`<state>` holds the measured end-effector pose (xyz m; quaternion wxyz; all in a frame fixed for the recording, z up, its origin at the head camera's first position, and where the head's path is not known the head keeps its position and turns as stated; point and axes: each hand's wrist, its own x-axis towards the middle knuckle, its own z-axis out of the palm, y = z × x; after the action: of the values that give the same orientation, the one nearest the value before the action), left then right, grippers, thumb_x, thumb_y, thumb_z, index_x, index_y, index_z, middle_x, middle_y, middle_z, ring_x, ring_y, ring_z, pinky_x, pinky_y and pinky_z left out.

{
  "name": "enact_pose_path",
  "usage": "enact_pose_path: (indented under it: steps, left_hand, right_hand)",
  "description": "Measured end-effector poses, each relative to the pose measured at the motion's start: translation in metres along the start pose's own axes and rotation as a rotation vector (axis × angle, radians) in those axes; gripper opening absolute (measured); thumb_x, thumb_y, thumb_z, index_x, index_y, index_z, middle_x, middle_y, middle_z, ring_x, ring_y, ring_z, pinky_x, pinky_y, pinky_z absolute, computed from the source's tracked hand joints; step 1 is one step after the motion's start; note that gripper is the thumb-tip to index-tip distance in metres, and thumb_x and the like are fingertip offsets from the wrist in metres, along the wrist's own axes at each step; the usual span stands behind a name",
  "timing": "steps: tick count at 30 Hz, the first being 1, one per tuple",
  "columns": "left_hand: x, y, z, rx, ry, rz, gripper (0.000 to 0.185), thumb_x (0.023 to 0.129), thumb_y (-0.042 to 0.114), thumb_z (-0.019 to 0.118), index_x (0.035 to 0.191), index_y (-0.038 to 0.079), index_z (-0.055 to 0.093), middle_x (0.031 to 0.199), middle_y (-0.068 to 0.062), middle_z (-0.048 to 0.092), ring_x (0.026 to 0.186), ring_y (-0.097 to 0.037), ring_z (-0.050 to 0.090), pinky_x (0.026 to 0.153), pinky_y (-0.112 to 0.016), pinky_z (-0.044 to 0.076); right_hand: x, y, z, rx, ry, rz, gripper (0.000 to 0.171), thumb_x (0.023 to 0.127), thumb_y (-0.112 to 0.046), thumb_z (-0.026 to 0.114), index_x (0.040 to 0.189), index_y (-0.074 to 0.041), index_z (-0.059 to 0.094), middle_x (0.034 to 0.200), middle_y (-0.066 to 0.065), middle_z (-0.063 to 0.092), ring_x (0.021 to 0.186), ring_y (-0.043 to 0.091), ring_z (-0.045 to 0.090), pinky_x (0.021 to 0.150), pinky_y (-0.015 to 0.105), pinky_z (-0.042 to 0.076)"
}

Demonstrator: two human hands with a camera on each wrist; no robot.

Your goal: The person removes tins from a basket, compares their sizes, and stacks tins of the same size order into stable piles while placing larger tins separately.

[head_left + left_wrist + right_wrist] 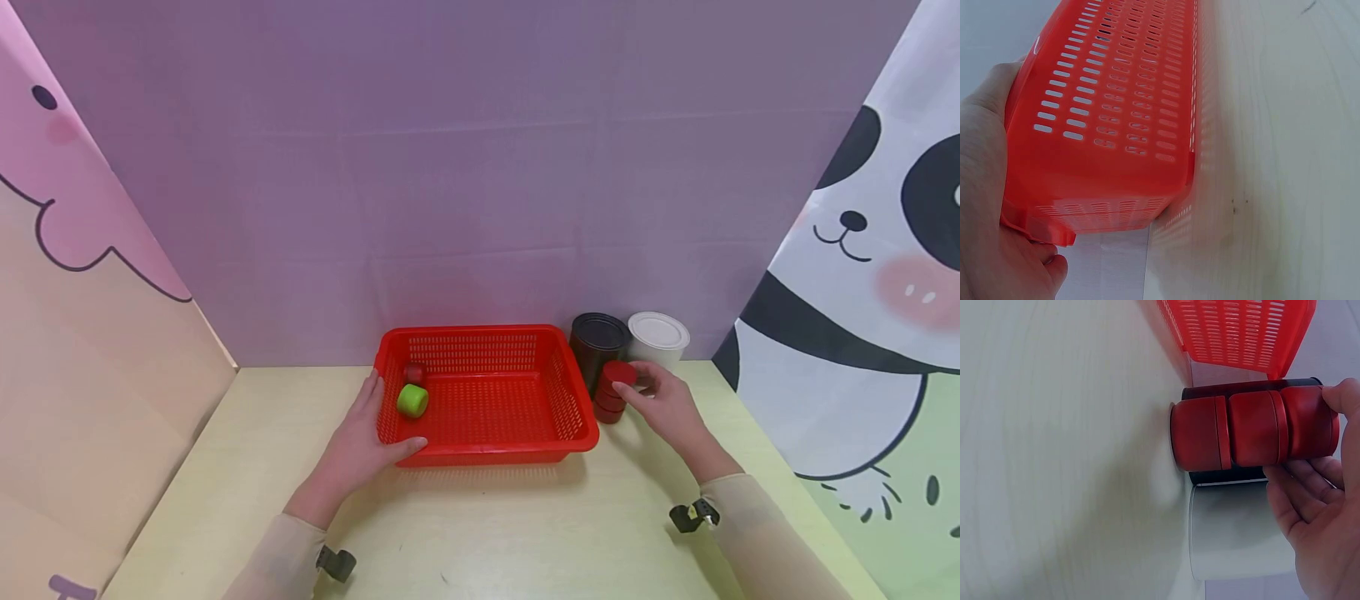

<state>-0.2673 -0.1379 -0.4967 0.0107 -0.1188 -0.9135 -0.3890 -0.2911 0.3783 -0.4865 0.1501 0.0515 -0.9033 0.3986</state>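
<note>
A red slotted basket (510, 451) stands on the pale table with a green cylinder (412, 400) and a small dark red piece (413, 372) in its left end. My left hand (360, 446) grips the basket's front left corner, thumb on the front rim; in the left wrist view the hand (985, 187) wraps that corner of the basket (1116, 125). Just right of the basket is a stack of three red round tins (610, 402). My right hand (663, 404) pinches the top tin (1307, 422) between thumb and fingers (1297, 481).
A black can (597, 337) and a white can (657, 333) stand right behind the red stack, against the purple backdrop. Cartoon-printed panels close off the left and right sides. Bare table (525, 533) lies in front of the basket.
</note>
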Motion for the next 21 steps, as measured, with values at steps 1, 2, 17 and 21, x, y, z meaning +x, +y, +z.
enact_pose_path:
  steps: [1,2,17,21]
  left_hand:
    - [0.0000,0.0000,-0.0001,0.001,0.000,-0.001,0.135,0.084,0.064,0.090,0.179,0.010,0.010,0.186,-0.010,0.007,0.168,-0.042,0.018,0.110,-0.061,0.056]
    - [0.0001,0.0000,-0.0001,0.004,-0.001,-0.001,0.135,0.084,0.065,0.090,0.178,0.009,0.010,0.186,-0.010,0.007,0.168,-0.042,0.018,0.111,-0.061,0.055]
    - [0.0002,-0.0002,0.0000,0.001,-0.003,0.005,0.136,0.084,0.066,0.090,0.178,0.009,0.010,0.186,-0.010,0.007,0.168,-0.042,0.019,0.112,-0.062,0.054]
    - [0.0002,0.0004,-0.0001,-0.002,-0.001,0.005,0.136,0.084,0.065,0.090,0.178,0.009,0.010,0.186,-0.010,0.008,0.168,-0.042,0.019,0.112,-0.062,0.054]
  right_hand:
    - [0.0000,0.0006,0.0005,0.003,0.003,-0.002,0.048,0.106,-0.029,0.077,0.141,0.003,0.066,0.122,0.023,0.076,0.107,0.037,0.070,0.083,0.019,0.056]
    - [0.0001,0.0014,0.0009,0.003,0.005,-0.004,0.047,0.106,-0.028,0.076,0.140,0.003,0.066,0.122,0.024,0.076,0.107,0.037,0.070,0.083,0.018,0.056]
    - [-0.0004,0.0058,0.0017,0.004,-0.006,0.018,0.051,0.108,-0.035,0.073,0.143,0.001,0.063,0.130,0.024,0.073,0.116,0.039,0.069,0.086,0.017,0.054]
    - [-0.0005,0.0057,0.0025,0.000,-0.003,0.025,0.051,0.108,-0.037,0.073,0.143,0.000,0.063,0.128,0.023,0.073,0.116,0.038,0.068,0.086,0.018,0.054]
